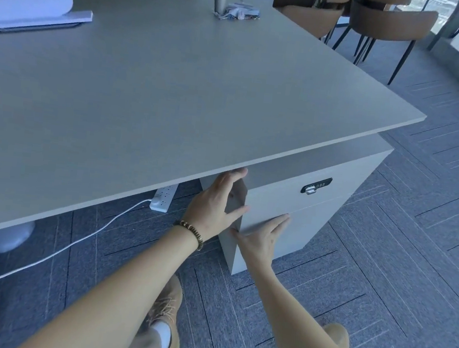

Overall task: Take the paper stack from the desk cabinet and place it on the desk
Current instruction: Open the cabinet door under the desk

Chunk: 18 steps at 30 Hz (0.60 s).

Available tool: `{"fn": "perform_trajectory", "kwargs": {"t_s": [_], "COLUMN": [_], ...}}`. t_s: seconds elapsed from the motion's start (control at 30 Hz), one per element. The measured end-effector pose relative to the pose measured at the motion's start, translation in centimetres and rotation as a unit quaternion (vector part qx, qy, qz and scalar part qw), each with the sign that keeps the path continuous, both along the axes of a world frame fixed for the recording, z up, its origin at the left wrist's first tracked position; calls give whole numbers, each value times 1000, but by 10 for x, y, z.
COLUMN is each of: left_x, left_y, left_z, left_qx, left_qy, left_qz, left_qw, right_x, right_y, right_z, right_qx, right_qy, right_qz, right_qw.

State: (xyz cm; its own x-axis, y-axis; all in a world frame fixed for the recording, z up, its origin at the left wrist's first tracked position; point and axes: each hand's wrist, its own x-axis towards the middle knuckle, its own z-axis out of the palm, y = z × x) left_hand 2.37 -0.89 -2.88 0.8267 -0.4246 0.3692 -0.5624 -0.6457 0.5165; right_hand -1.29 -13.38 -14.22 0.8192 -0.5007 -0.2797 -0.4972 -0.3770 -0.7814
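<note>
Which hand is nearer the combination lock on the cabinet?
Right. The right hand lies flat on the cabinet front below and left of the combination lock; the left hand is farther left, at the cabinet's corner edge.

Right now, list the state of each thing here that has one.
Grey desk cabinet: drawers shut, no paper stack visible.
Black combination lock: on the top drawer; locked or not, cannot tell.
White power strip: on the floor, cable attached.
Left hand: open, at the cabinet's corner.
Right hand: open, flat on the drawer front.

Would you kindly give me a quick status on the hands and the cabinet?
Left hand open at cabinet corner, right hand flat on lower drawer front. Cabinet shut, paper stack not in sight. Combination lock on top drawer.
</note>
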Motion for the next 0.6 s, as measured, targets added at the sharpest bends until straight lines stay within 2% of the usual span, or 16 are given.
{"fn": "perform_trajectory", "kwargs": {"t_s": [0.3,0.47,0.6], "left_x": [-1,-1,-7], "left_y": [-1,-2,-6], "left_z": [-5,-2,6], "left_qx": [-9,23,40], "left_qy": [-2,-46,-35], "left_qz": [1,5,20], "left_qw": [1000,999,998], "right_x": [1,-8,-35], "right_y": [2,-1,-17], "right_z": [-8,-7,-9], "right_qx": [-71,-72,-77], "right_qy": [-18,-19,-18], "right_qz": [-24,-4,30], "right_qw": [997,997,996]}}
